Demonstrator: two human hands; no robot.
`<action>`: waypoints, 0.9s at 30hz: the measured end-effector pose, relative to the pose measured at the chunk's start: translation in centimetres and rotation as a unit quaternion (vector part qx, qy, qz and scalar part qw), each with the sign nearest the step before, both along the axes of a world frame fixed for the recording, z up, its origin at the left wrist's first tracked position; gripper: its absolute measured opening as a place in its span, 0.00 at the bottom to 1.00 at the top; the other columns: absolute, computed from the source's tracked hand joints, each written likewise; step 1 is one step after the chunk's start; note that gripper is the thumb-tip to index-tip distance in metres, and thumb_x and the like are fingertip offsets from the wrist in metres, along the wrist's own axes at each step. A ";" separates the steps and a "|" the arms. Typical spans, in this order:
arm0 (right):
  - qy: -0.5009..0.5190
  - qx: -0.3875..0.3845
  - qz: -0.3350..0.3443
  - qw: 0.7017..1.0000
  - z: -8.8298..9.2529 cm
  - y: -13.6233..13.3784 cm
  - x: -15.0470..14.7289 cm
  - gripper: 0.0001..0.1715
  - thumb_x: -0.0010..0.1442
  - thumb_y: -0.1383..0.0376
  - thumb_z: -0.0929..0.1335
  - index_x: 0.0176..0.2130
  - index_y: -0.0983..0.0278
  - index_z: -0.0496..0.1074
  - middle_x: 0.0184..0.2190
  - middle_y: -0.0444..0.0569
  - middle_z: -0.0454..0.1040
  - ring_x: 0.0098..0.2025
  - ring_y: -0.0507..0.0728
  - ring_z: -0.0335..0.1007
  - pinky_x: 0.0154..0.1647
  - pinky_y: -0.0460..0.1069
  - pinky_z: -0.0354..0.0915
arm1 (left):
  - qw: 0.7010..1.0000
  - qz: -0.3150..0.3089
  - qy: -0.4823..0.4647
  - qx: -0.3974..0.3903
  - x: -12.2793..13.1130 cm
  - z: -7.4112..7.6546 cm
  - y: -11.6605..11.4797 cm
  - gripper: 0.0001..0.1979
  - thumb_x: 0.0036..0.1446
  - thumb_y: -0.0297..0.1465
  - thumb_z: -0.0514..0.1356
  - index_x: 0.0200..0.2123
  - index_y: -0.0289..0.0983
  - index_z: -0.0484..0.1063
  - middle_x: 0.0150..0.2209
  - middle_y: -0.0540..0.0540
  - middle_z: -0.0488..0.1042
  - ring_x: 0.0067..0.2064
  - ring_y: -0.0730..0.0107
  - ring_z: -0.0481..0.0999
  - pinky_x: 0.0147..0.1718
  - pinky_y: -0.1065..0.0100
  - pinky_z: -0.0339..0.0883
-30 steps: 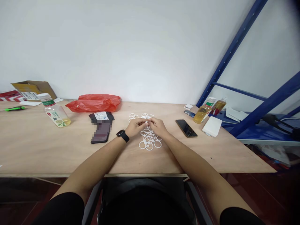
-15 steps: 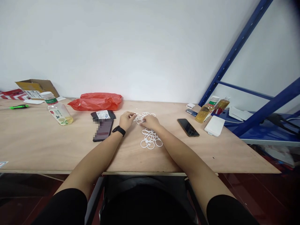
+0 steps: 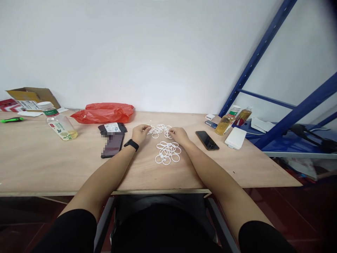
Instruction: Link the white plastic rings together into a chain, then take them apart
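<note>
Thin white plastic rings lie on the table in two groups: a near heap (image 3: 167,152) of several overlapping rings, and a farther cluster (image 3: 160,127) between my hands. My left hand (image 3: 140,133), with a black band on its wrist, has thumb and forefinger pinched on a white ring at the cluster's left side. On the right side, my right hand (image 3: 179,135) pinches another white ring with its fingertips. Small knobs or eyelets seem to sit on some rings, too small to make out well.
Left of my arm are a phone (image 3: 112,146), a dark packet (image 3: 112,127), a red plastic bag (image 3: 104,113) and a tilted bottle (image 3: 61,124). To the right lie another phone (image 3: 207,140), a white case (image 3: 236,138) and a tea bottle (image 3: 226,121) beside a blue rack (image 3: 256,58).
My right hand has moved right, away from my left hand, uncovering more of the farther rings. My left hand stays at the cluster's left side. The view has shifted slightly.
</note>
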State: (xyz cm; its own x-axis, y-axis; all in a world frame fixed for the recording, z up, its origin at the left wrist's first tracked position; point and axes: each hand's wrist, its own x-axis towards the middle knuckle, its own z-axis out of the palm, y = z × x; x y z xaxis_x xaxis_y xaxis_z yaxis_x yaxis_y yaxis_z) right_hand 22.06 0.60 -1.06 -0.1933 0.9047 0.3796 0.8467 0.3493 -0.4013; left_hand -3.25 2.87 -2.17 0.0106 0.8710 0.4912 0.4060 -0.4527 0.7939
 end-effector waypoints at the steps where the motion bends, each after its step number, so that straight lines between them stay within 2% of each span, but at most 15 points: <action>1: 0.020 0.001 -0.006 1.000 -0.2 0.0 0.3 0.09 0.61 0.64 0.68 0.36 0.60 0.80 0.34 0.47 0.81 0.37 0.56 0.75 0.38 0.47 0.63 | 1.000 0.000 0.000 0.000 0.0 0.0 -0.1 0.13 0.55 0.39 0.62 0.35 0.35 0.79 0.34 0.43 0.81 0.35 0.64 0.78 0.38 0.65 0.71; 3: 0.067 -0.003 -0.015 0.998 -0.6 0.1 0.8 0.10 0.60 0.64 0.68 0.38 0.61 0.80 0.33 0.47 0.81 0.35 0.55 0.74 0.39 0.47 0.64 | 1.000 0.002 -0.001 0.002 0.1 0.2 -0.3 0.13 0.56 0.39 0.62 0.36 0.35 0.79 0.35 0.43 0.81 0.35 0.64 0.78 0.38 0.64 0.71; 6: 0.136 -0.016 -0.018 0.990 -0.9 0.1 1.1 0.17 0.59 0.65 0.68 0.48 0.63 0.77 0.31 0.46 0.80 0.32 0.53 0.74 0.39 0.47 0.66 | 0.999 -0.021 0.035 0.029 0.2 0.7 -1.1 0.12 0.57 0.38 0.61 0.37 0.36 0.79 0.37 0.42 0.80 0.36 0.65 0.77 0.39 0.64 0.71; 8: 0.157 -0.017 -0.010 0.987 -1.1 0.2 1.0 0.22 0.58 0.66 0.68 0.52 0.63 0.75 0.30 0.45 0.80 0.31 0.52 0.73 0.39 0.47 0.67 | 0.992 -0.075 0.088 0.057 0.6 1.1 -1.9 0.12 0.58 0.38 0.60 0.36 0.38 0.79 0.37 0.43 0.80 0.36 0.66 0.76 0.40 0.64 0.70; 11: 0.157 -0.015 0.007 0.987 -1.3 0.1 0.7 0.20 0.58 0.66 0.67 0.50 0.62 0.76 0.29 0.44 0.79 0.31 0.52 0.73 0.38 0.47 0.67 | 0.967 -0.188 0.157 0.073 1.5 1.4 -3.2 0.12 0.61 0.38 0.58 0.35 0.38 0.80 0.35 0.44 0.79 0.36 0.66 0.75 0.41 0.64 0.70; 15: 0.148 -0.004 0.016 0.989 -1.1 -0.2 -0.1 0.16 0.58 0.63 0.68 0.46 0.61 0.78 0.29 0.44 0.79 0.31 0.52 0.72 0.36 0.46 0.66 | 0.946 -0.277 0.166 0.045 3.3 1.0 -4.7 0.14 0.61 0.37 0.59 0.44 0.39 0.79 0.39 0.44 0.79 0.39 0.66 0.77 0.42 0.65 0.70; 16: 0.145 0.001 0.019 0.989 -0.9 -0.4 -0.4 0.15 0.59 0.62 0.68 0.45 0.61 0.79 0.30 0.44 0.79 0.31 0.53 0.72 0.36 0.47 0.66 | 0.949 -0.272 0.152 0.039 3.6 0.9 -4.9 0.15 0.60 0.38 0.60 0.46 0.38 0.78 0.40 0.44 0.80 0.39 0.66 0.77 0.42 0.65 0.70; 18: 0.139 0.010 0.034 0.990 -0.5 -0.9 -1.0 0.14 0.60 0.61 0.67 0.43 0.60 0.79 0.33 0.45 0.80 0.32 0.53 0.72 0.37 0.47 0.66 | 0.969 -0.220 0.107 0.039 4.1 0.8 -5.0 0.15 0.60 0.38 0.60 0.46 0.37 0.77 0.40 0.44 0.80 0.40 0.66 0.77 0.42 0.66 0.70; 20: 0.138 0.017 0.067 0.988 0.0 -1.5 -1.6 0.14 0.63 0.61 0.66 0.44 0.59 0.79 0.36 0.45 0.81 0.36 0.54 0.74 0.40 0.47 0.66 | 0.985 -0.151 0.064 0.046 4.2 0.7 -4.7 0.15 0.62 0.37 0.58 0.46 0.36 0.77 0.39 0.44 0.79 0.38 0.67 0.77 0.40 0.66 0.70; 22: 0.132 0.024 0.109 0.985 0.4 -2.1 -2.2 0.15 0.65 0.62 0.64 0.47 0.58 0.78 0.39 0.45 0.81 0.41 0.54 0.75 0.44 0.47 0.66 | 0.991 -0.115 0.051 0.055 3.9 0.7 -4.3 0.15 0.62 0.36 0.57 0.48 0.37 0.75 0.39 0.44 0.79 0.37 0.68 0.76 0.39 0.67 0.70; 25: 0.114 0.028 0.142 0.983 0.8 -2.7 -2.9 0.16 0.66 0.65 0.63 0.50 0.56 0.76 0.43 0.46 0.80 0.45 0.55 0.75 0.47 0.48 0.66 | 0.988 -0.120 0.066 0.073 3.4 0.6 -3.8 0.14 0.62 0.36 0.57 0.47 0.37 0.76 0.40 0.44 0.78 0.37 0.68 0.75 0.38 0.67 0.69; 27: 0.115 0.020 0.127 0.985 0.8 -2.8 -3.1 0.16 0.65 0.65 0.64 0.50 0.56 0.76 0.44 0.46 0.80 0.45 0.55 0.75 0.47 0.48 0.66 | 0.985 -0.136 0.070 0.081 3.2 0.6 -3.6 0.12 0.62 0.37 0.58 0.44 0.38 0.77 0.39 0.44 0.78 0.37 0.68 0.74 0.37 0.67 0.68</action>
